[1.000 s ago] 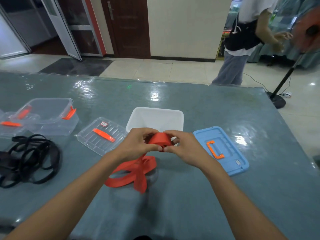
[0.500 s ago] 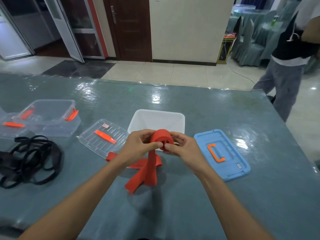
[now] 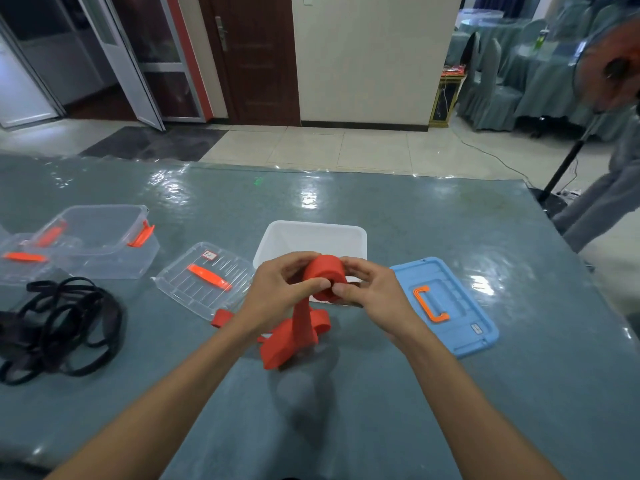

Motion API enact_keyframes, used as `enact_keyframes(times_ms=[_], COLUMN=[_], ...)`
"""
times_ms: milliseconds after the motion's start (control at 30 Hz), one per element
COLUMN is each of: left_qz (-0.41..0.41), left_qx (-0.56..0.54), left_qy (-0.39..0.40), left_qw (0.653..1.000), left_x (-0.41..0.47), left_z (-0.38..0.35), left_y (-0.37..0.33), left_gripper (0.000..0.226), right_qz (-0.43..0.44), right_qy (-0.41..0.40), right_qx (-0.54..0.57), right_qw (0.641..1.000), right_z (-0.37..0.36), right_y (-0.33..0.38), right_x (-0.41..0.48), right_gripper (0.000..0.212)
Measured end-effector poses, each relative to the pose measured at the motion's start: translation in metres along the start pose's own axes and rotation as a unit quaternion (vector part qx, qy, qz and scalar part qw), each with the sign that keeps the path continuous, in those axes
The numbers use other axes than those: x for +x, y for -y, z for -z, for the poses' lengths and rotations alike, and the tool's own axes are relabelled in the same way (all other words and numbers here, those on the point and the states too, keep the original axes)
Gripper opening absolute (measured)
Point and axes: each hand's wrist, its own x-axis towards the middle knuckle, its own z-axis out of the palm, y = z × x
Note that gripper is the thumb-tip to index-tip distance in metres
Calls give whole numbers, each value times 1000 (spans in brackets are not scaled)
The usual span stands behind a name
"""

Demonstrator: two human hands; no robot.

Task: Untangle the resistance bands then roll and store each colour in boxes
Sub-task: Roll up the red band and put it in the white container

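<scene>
A red resistance band point(image 3: 323, 277) is partly wound into a thick roll held above the table. My left hand point(image 3: 277, 289) and my right hand point(image 3: 370, 296) pinch the roll from either side. The band's loose tail hangs down from the roll and lies folded on the table below. Just behind the roll stands an open white box point(image 3: 311, 237). Its blue lid point(image 3: 446, 306) with an orange handle lies to the right. A tangle of black bands point(image 3: 59, 323) lies at the left.
A clear box point(image 3: 100, 240) with orange clips and a clear lid point(image 3: 204, 280) sit at the left, with another clear box point(image 3: 17, 261) at the far left edge. A person point(image 3: 602, 199) and a fan stand point(image 3: 561, 168) are beyond the table's right corner.
The roll has grown thicker and sits higher. The loose tail on the table has become shorter. The person in the background has moved to the right.
</scene>
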Motion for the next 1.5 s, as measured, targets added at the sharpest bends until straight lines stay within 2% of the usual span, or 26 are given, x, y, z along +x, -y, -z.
enact_keyframes(times_ms=[67,133,300,433,633,733,833,967,1033,1133,1200,1333,1500], left_qz=[1,13,38,29,20,31,31,11,-3,-25,-37,-45,-73], left_qx=[-16,-13,59,57,-8,-29,0,-28,-45,-61,-69,-109,-103], left_qy=[-4,1,30,37,-4,13,30,-18,-40,-53,-51,-36,-45], left_qw=[1000,1000,997,997,1000,999,999,999,998,996,996,992,991], left_x=[-2,-2,-6,-2,9,16,21,34,41,49,54,63,69], left_z=[-2,-1,8,9,1,1,4,12,17,18,15,12,18], left_y=[0,1,5,4,1,-1,-4,-19,-29,-44,-55,-71,-88], left_gripper=[41,40,39,38,36,35,34,33,31,33,35,33,34], right_qz=[-11,-14,-18,-9,23,36,56,65,43,-2,-12,13,43], right_qy=[-5,-10,-6,1,-53,-73,-82,-82,-61,22,61,-8,-61], right_qx=[89,114,-7,-69,-54,-75,-84,11,-3,-151,-176,-149,-144], right_qw=[996,993,1000,998,997,994,992,994,997,988,982,989,987], right_z=[-5,-9,-7,-2,-6,-7,-5,-5,-8,-23,-39,-66,-63], right_y=[-7,-14,-17,-7,6,13,19,17,10,-6,-9,-7,1], right_x=[-2,-3,-4,-1,6,10,12,17,19,23,27,45,61], right_gripper=[34,32,40,44,44,44,37,48,54,67,73,42,22])
